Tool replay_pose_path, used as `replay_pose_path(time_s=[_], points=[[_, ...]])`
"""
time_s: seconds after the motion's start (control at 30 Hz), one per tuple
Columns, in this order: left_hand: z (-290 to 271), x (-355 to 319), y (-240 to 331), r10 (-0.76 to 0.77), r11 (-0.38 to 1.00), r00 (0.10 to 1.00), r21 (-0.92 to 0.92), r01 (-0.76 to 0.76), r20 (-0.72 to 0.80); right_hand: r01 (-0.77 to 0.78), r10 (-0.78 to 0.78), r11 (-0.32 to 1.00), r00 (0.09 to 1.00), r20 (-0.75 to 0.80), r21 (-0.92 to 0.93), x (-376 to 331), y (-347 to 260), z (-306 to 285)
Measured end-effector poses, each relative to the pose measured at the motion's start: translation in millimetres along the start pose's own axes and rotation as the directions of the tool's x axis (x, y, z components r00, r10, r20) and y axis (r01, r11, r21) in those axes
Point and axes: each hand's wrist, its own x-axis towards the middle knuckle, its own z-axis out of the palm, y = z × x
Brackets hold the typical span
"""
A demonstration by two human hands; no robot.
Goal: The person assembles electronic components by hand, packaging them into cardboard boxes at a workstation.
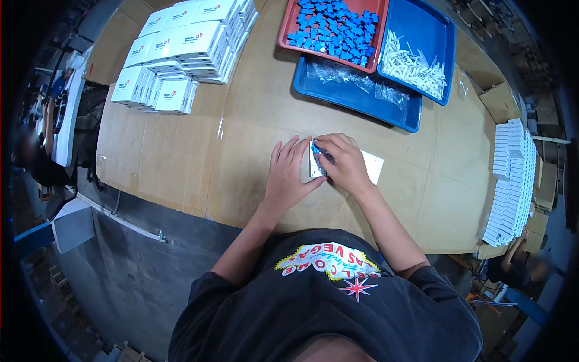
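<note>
A small white box (pixel 313 171) lies on the cardboard-covered table in front of me, with a blue plastic piece (pixel 321 158) inside it. My left hand (pixel 287 172) steadies the box, fingers along its left side and thumb at its near edge. From the right, my right hand (pixel 344 161) reaches over the box. Its bent fingers press on the blue piece and partly hide it. A flat white panel (pixel 373 166) shows to the right of that hand; whether it joins the box is hidden.
Stacked white boxes (pixel 175 45) stand at the far left. Beyond my hands are a red tray (pixel 283 35) of blue pieces, a blue tray (pixel 447 57) of white sticks and a lower blue tray (pixel 362 108) with clear bags. Many white boxes (pixel 509 181) line the right edge.
</note>
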Motion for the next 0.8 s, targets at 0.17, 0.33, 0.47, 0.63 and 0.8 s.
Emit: replay_pose_path(time_s=[0.17,0.33,0.47,0.63,0.8], points=[[-1,2,-1,-0.006,1.0,1.0,-0.016,0.006,0.021,-0.026,0.028,0.998,0.999,0.027,-0.051,-5,-2,4],[1,1,-3,0.0,1.0,1.0,-0.011,0.0,0.027,-0.033,0.077,0.946,0.989,0.125,-0.323,-18,-22,6],[-2,2,0,0.013,1.0,0.999,-0.002,-0.013,0.034,-0.017,0.062,0.966,0.984,0.168,-0.259,-8,-15,-7],[2,-2,-8,0.022,0.992,0.993,-0.118,-0.036,-0.118,-0.139,0.141,0.988,0.99,0.021,-0.063,-31,19,-45],[-3,-2,15,-0.002,0.999,0.995,-0.041,-0.003,-0.103,-0.264,0.275,0.957,0.958,0.083,-0.121,-71,17,-88]])
